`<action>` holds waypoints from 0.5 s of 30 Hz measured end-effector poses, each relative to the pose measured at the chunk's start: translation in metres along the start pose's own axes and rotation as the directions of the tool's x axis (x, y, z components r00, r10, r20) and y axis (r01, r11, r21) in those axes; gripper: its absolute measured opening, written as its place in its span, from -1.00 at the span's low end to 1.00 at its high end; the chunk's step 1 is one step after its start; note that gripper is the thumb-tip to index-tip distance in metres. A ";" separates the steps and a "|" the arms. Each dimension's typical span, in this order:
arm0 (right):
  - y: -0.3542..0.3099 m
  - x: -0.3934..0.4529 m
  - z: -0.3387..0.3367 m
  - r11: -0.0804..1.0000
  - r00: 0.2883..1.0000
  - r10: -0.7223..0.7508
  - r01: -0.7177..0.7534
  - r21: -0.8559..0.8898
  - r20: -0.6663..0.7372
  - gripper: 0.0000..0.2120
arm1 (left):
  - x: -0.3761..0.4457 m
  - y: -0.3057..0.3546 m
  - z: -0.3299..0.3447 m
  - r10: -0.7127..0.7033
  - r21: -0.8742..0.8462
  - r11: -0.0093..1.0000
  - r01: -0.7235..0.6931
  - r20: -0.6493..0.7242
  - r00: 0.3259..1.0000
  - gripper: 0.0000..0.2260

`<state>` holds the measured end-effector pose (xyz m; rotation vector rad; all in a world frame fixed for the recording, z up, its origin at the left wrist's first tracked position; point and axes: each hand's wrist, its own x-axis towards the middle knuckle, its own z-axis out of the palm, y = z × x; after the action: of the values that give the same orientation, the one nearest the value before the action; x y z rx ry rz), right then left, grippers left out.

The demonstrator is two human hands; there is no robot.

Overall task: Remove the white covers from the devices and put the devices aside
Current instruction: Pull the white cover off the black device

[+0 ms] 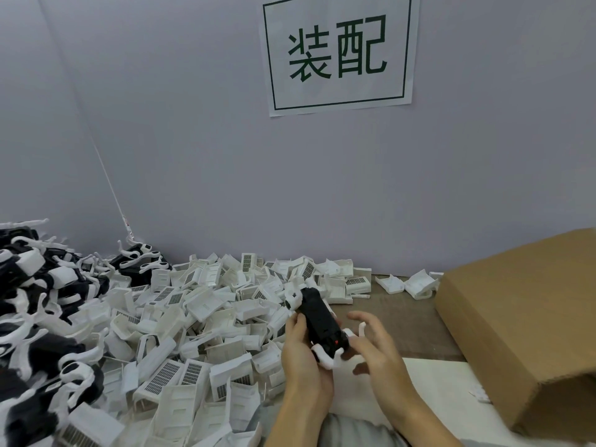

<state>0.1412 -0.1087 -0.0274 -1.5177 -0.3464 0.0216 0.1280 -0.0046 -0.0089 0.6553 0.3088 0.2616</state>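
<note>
Both my hands meet over the table (403, 304): my left hand (303, 353) grips the black device (322, 321), bare of its cover, while my right hand (374, 346) hovers loose-fingered beside it. White covers (193, 317) lie heaped left.

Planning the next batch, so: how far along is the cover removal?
Well along, not finished. Done: a big heap of loose white covers fills the table's middle. In hand: the left hand holds a black device, apparently already uncovered; the right hand hovers open beside it. A black-and-white pile sits far left; whether stripped or waiting, I can't tell.
</note>
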 end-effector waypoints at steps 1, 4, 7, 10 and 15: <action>0.000 0.000 -0.001 0.999 0.998 -0.033 0.034 0.021 -0.048 -0.66 | 0.000 0.001 0.001 0.015 -0.017 1.000 -0.015 0.005 1.000 -0.64; -0.001 0.000 -0.004 0.982 0.967 -0.181 0.186 0.010 -0.181 -0.65 | 0.002 0.001 0.001 0.066 0.021 0.998 -0.067 0.031 0.997 -0.67; -0.002 -0.002 -0.004 0.945 0.913 -0.326 0.309 -0.107 -0.244 -0.70 | 0.003 -0.002 0.001 0.090 0.112 0.989 -0.096 0.053 0.994 -0.63; -0.006 -0.004 -0.003 0.867 0.846 -0.479 0.415 -0.276 -0.235 -0.74 | 0.004 -0.003 0.002 0.120 0.221 0.967 -0.129 0.055 0.991 -0.57; -0.004 -0.004 0.002 0.796 0.860 -0.495 0.394 -0.460 -0.119 -0.73 | 0.001 -0.008 0.000 0.241 0.435 0.866 -0.246 0.067 0.968 -0.48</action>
<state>0.1364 -0.1081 -0.0240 -1.8062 -0.5394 -0.6490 0.1302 -0.0095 -0.0143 1.1502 0.2761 0.4368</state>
